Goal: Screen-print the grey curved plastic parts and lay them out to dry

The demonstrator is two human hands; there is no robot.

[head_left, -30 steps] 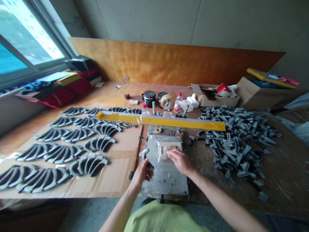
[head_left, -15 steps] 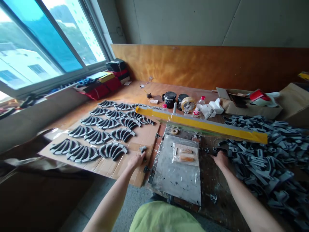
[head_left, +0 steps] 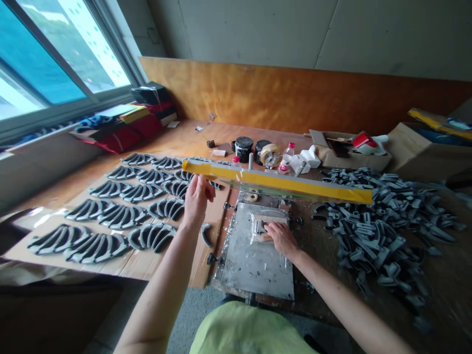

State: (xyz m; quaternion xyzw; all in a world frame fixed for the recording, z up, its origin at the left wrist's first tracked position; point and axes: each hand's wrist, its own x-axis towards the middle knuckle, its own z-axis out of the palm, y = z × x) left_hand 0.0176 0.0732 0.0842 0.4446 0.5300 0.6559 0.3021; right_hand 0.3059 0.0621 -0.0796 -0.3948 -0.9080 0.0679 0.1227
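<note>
My left hand (head_left: 198,199) is raised with curled fingers at the left end of a long yellow-taped frame (head_left: 280,183), seemingly gripping its lower edge. The frame stands tilted up over a grey metal plate (head_left: 254,268). On that plate lies a small holding block (head_left: 254,220) wrapped in clear film. My right hand (head_left: 282,238) presses a grey part (head_left: 260,226) onto this block, its fingers covering much of the piece. A single curved grey piece (head_left: 206,235) lies on the cardboard (head_left: 197,268), beside rows of similar curved pieces (head_left: 96,247).
A large heap of grey parts (head_left: 383,236) covers the table's right side. Behind the frame stand black tubs (head_left: 244,149), a tape roll (head_left: 271,155) and a bottle (head_left: 284,163). An open carton (head_left: 350,160) is at the back right. Red packages (head_left: 121,135) lie below the window.
My left hand has left a curved piece on the cardboard and risen to the frame's left end. My right hand has moved from the heap to the block with a grey part.
</note>
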